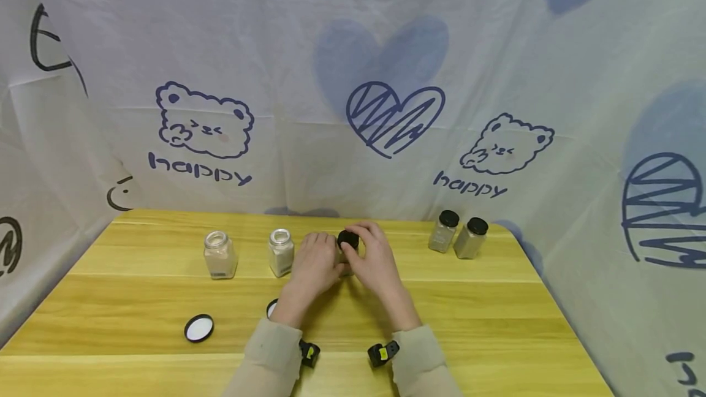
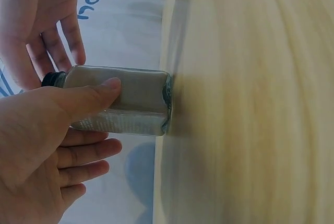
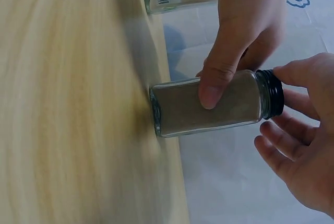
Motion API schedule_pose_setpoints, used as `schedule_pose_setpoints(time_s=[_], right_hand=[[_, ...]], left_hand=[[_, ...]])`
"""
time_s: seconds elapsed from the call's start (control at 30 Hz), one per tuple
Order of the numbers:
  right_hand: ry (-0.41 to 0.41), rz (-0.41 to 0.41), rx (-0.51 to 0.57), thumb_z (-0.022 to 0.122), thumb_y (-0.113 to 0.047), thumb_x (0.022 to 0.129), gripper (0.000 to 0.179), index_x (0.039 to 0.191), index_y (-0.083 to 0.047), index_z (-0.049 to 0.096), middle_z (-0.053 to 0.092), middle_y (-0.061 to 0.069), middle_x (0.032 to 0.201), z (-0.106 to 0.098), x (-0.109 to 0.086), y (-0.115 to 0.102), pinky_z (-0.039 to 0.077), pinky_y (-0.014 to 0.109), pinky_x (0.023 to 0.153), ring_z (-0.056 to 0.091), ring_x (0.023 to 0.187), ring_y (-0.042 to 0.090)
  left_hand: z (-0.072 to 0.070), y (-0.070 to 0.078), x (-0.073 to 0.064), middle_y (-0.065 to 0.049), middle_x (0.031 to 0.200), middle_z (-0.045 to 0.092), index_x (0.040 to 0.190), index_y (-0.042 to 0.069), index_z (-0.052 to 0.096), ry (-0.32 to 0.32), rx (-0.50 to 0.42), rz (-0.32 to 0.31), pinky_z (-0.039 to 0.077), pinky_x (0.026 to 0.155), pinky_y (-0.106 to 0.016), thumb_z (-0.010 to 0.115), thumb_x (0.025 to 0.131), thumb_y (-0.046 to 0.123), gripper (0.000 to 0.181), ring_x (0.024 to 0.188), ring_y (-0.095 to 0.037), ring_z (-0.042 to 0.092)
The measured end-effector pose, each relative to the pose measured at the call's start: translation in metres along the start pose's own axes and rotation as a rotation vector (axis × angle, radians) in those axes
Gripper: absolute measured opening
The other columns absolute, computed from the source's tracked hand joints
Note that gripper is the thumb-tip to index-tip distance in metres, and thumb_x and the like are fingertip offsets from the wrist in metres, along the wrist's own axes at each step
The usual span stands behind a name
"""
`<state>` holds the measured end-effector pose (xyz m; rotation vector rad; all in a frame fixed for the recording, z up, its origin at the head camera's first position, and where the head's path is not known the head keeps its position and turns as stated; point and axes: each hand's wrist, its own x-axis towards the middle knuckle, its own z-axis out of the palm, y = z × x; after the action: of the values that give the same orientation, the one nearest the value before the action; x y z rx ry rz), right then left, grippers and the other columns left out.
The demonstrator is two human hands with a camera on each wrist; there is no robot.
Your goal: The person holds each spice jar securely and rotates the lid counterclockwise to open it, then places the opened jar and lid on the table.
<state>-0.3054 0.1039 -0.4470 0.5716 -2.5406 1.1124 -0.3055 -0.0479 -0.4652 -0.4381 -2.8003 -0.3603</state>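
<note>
Glass jar (image 3: 229, 109) stands upright at the far middle of the counter (image 1: 496, 323), with two uncapped jars (image 1: 219, 259) to its left and two capped ones (image 1: 471, 241) far right. Your left grip (image 1: 317, 259) is closed around its body, thumb laid on one face and fingers reaching behind, several of their tips loose past the side. Your right grip (image 1: 375, 259) is drawn in around the black lid (image 3: 274, 94), digits partly bent and only lightly touching its rim; how hard they press, you cannot tell. Expect rigid, smooth glass that probably slides under dry skin and could chip or crack if knocked over; it looks modest in weight, though the beige contents can't be identified. You do best to hold the flat sides at mid-height, thumb opposite fingers, so the corners resist twisting, and to take the lid by its edge rather than its top. Keep your wrists clear of the two loose lids (image 1: 199, 328) lying near left, one partly hidden by your left arm.
</note>
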Motion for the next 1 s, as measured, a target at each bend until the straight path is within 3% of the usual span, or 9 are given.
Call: schedule_pose_setpoints(time_s=[0.37, 0.83, 1.0], right_hand=[[-0.028, 0.045, -0.008, 0.070, -0.020, 0.101, 0.036, 0.134, -0.005, 0.068, 0.059, 0.012, 0.135, 0.0007, 0.0008, -0.0022, 0.053, 0.048, 0.104, 0.057, 0.127, 0.032], [-0.110, -0.052, -0.014, 0.053, -0.001, 0.104, 0.035, 0.137, 0.002, 0.064, 0.058, 0.017, 0.145, 0.0019, 0.0044, -0.0012, 0.045, 0.052, 0.114, 0.050, 0.138, 0.038], [-0.109, -0.034, 0.033, 0.050, -0.005, 0.107, 0.037, 0.141, 0.002, 0.060, 0.053, 0.014, 0.152, 0.0014, 0.0035, -0.0030, 0.044, 0.051, 0.115, 0.048, 0.142, 0.034]], left_hand=[[-0.0035, -0.0010, 0.0000, -0.016, 0.108, 0.067, 0.112, -0.004, 0.066, 0.003, -0.013, 0.003, 0.045, 0.112, -0.048, 0.088, 0.085, 0.036, 0.053, 0.112, -0.036, 0.061], [-0.0028, -0.0021, 0.0000, -0.016, 0.105, 0.067, 0.110, -0.004, 0.066, 0.013, -0.010, 0.003, 0.047, 0.109, -0.048, 0.088, 0.085, 0.038, 0.053, 0.109, -0.036, 0.062], [-0.0022, -0.0024, -0.0001, -0.016, 0.105, 0.067, 0.109, -0.003, 0.066, 0.022, -0.010, 0.007, 0.047, 0.108, -0.047, 0.088, 0.084, 0.036, 0.052, 0.108, -0.036, 0.062]])
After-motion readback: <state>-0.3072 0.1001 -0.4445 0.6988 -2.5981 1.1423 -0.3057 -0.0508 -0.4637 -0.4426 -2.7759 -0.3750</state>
